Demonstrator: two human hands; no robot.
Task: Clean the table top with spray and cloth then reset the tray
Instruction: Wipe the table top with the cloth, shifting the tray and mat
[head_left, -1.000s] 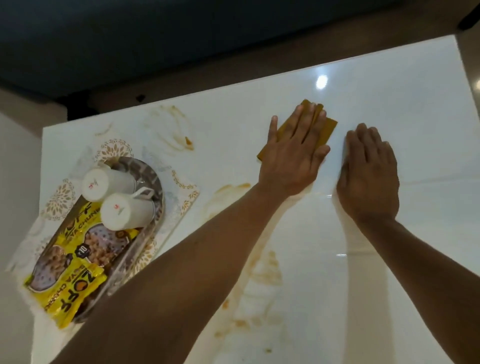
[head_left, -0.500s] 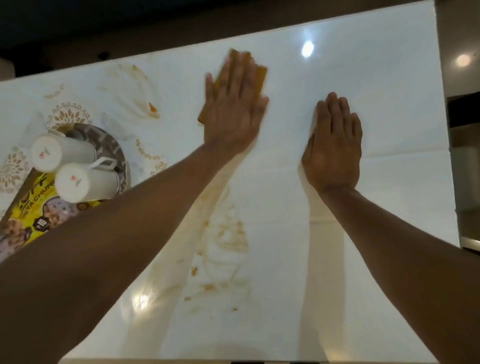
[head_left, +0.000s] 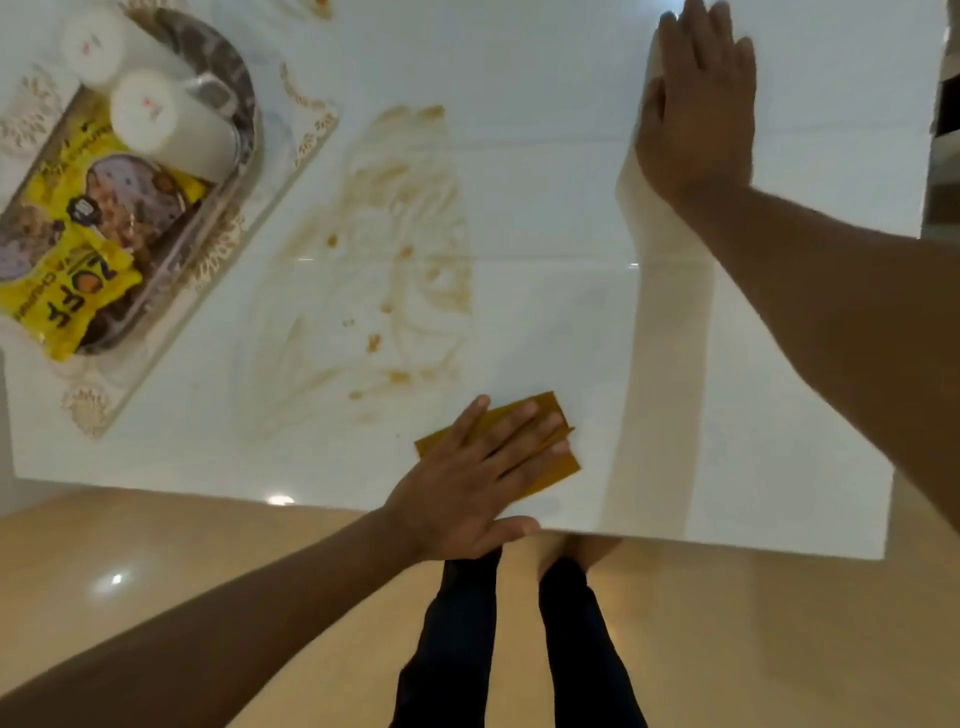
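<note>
My left hand (head_left: 478, 473) presses flat on a folded mustard-yellow cloth (head_left: 558, 467) near the front edge of the glossy white table top (head_left: 545, 208). My right hand (head_left: 696, 109) lies flat, fingers together, on the far right part of the table, holding nothing. Brown smeared stains (head_left: 395, 270) cover the table's middle, between the cloth and the tray. The oval metal tray (head_left: 228, 171) sits at the far left on a patterned mat (head_left: 311, 135). It holds two white cups (head_left: 156, 114) lying on their sides and yellow snack packets (head_left: 67, 306).
The table's front edge runs just beneath my left hand, with tan floor (head_left: 208, 571) below it. My legs in dark trousers (head_left: 467, 649) stand by the edge. The table's right edge is close to my right forearm.
My left hand has dragged the cloth from the far side of the table back to the front edge. The view has tilted down. My right hand stays flat on the table.
</note>
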